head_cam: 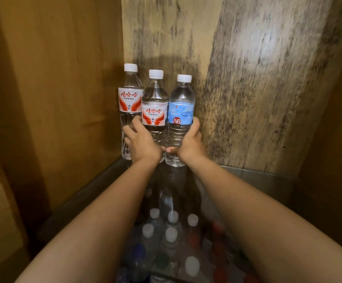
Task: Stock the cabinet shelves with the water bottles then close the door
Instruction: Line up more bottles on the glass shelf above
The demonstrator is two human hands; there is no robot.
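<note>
The left hand (140, 139) grasps the middle bottle (155, 111) while the right hand (189, 142) grasps the blue-label bottle (181, 115) at its three o'clock. Both stay upright (probably for tidy shelving) beside the corner bottle (129, 103).

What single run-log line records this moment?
stage: stocking | left hand: grips red-label bottle | right hand: grips blue-label bottle | placed: bottle in corner | door: unseen

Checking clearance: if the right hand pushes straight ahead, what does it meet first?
Likely the weathered grey wooden back panel; the right hand already grips the blue-labelled clear plastic bottle. Depth unclear.
</note>
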